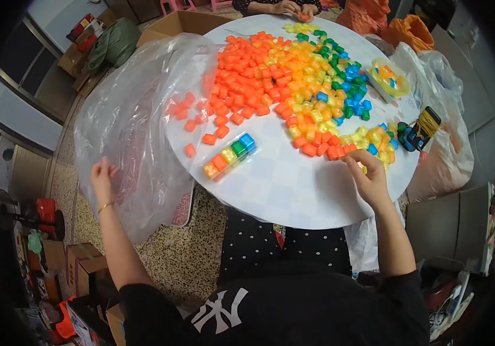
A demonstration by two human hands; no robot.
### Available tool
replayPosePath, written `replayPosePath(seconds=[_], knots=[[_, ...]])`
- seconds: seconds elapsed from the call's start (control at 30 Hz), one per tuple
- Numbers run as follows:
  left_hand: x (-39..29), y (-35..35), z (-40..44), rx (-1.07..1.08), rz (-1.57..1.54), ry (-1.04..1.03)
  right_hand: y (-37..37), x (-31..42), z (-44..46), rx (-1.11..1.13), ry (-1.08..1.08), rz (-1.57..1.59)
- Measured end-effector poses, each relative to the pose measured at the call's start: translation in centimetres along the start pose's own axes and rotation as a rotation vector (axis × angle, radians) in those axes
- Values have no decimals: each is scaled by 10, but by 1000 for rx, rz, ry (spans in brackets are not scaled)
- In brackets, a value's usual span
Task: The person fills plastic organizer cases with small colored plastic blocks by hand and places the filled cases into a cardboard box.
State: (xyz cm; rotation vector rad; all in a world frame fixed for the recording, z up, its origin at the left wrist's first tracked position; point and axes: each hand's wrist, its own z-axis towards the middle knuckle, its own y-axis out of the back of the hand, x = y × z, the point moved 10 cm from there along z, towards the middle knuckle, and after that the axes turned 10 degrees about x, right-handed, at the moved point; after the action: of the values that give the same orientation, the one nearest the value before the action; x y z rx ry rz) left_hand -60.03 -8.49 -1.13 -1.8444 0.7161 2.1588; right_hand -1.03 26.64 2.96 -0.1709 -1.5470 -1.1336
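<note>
My left hand (103,176), with curled fingers, is at the side of a large clear plastic bag (143,109) and seems to pinch its film. The bag hangs over the left edge of the round table, with several orange cubes under or inside it. My right hand (370,177) is at the near right of the cubes, its fingers bent together and fingertips beside orange cubes (335,152); whatever they hold is hidden. Between my hands lies a clear narrow case (230,155) with a row of coloured cubes: orange, yellow, green and blue.
A big heap of translucent cubes (253,75) covers the far part of the white table (276,196). A yellow-rimmed container (394,81) and a dark, yellow-wrapped object (423,128) stand at right. Another person's hands (296,10) work opposite. Plastic sacks (443,115) flank the table.
</note>
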Motion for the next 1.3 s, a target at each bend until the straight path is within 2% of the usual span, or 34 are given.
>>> replayPosePath(seconds=[0.03, 0.07, 0.13, 0.2, 0.23, 0.27, 0.3, 0.33, 0.37, 0.43, 0.5, 0.57, 0.63, 0.67, 0.8, 0.87, 1.0, 1.17, 1.3], knots=[[-31, -6, -19, 17, -47, -82, 0, 1, 0, -4, -3, -1], [-67, -19, -45, 34, -94, -165, 0, 16, 0, -44, 87, -44], [-128, -73, -105, 158, -47, -160, -9, 54, -3, -96, 259, -123], [-169, -167, -171, 630, 139, -297, -31, 122, -12, -65, 514, -132], [-185, -216, -208, 857, 338, -458, -61, 139, -17, 134, 595, -187], [-180, -254, -236, 1034, 267, -384, -85, 161, -24, 268, 707, -219], [-183, -280, -256, 1140, 249, -507, -110, 168, -31, 423, 754, -264], [-155, -295, -262, 1227, 170, -288, -120, 157, -32, 482, 721, -283], [-150, -307, -269, 1228, 174, -292, -130, 146, -32, 538, 688, -303], [-149, -318, -266, 1092, -434, -143, -126, 136, -34, 487, 638, -289], [-124, -338, -276, 1119, -385, -104, -119, 125, -37, 455, 579, -269], [-115, -347, -280, 1156, -329, -82, -105, 115, -31, 491, 496, 135], [-121, -346, -273, 1101, -461, -98, -98, 97, -28, 536, 427, 191], [-124, -350, -276, 1110, -518, -43, -99, 88, -29, 589, 357, 251], [-130, -365, -290, 1179, -482, -31, -95, 86, -31, 618, 352, 334], [-133, -365, -288, 1171, -511, -4, -101, 75, -31, 746, 248, 489], [-130, -366, -291, 1207, -550, 67, -103, 73, -30, 794, 261, 500], [-129, -365, -293, 1217, -584, 37, -113, 61, -31, 882, 195, 654], [-126, -363, -290, 1185, -603, 84, -113, 71, -33, 863, 207, 580]])
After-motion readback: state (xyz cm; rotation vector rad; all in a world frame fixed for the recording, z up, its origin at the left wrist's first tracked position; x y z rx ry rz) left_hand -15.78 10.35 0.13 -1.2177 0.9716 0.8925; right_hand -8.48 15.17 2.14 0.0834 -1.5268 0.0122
